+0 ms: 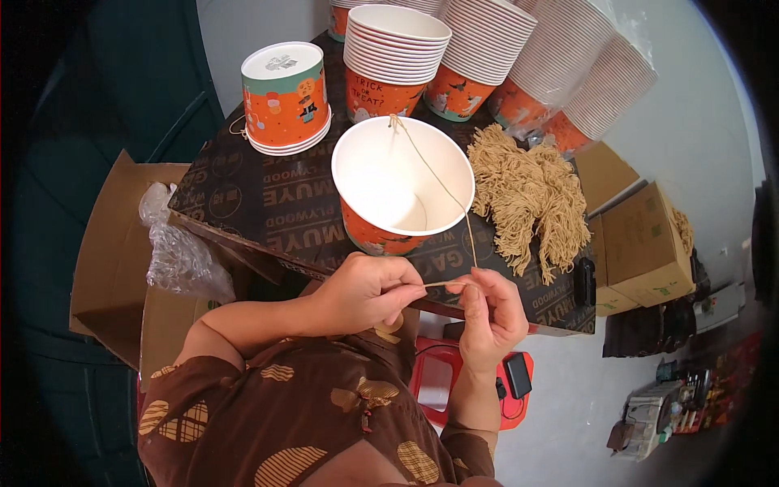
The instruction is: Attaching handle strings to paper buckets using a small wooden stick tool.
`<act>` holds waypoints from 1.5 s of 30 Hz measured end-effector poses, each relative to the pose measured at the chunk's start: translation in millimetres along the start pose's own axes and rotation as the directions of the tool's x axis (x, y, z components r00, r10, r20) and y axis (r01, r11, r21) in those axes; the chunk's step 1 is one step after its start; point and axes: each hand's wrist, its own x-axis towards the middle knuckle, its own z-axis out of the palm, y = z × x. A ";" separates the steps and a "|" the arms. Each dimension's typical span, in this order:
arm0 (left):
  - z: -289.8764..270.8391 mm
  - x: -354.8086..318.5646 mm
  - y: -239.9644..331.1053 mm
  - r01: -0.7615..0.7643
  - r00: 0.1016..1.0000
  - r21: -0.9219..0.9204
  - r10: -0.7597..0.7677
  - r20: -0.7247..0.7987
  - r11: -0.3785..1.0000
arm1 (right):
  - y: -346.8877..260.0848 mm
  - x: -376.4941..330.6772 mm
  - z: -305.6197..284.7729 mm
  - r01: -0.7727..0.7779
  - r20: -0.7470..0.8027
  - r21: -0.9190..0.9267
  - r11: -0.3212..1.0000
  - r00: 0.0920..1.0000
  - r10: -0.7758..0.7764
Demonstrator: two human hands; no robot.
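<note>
A paper bucket (365, 183), white inside and orange outside, stands upright near the table's front edge with its mouth toward me. A thin tan string (438, 177) is fastened at its far rim, crosses over the mouth and runs down to my hands. My left hand (373, 292) pinches the string between thumb and fingertips just below the bucket. Close by on the right, my right hand (491, 312) also pinches it with thumb and forefinger. A short stretch of string is taut between the two hands. Both hands are apart from the bucket.
Upside-down buckets (284, 101) are stacked at the back left. Tall bucket stacks (398, 49) line the table's back. A heap of tan strings (531, 199) lies right of the bucket. Cardboard boxes (649, 247) flank the table. A red stool (434, 381) stands below.
</note>
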 end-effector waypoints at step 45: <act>-47.8 -13.4 12.9 -0.232 0.930 0.259 0.292 -0.222 0.937 | 21.4 23.4 40.9 0.376 0.092 -0.581 0.722 0.912 -0.400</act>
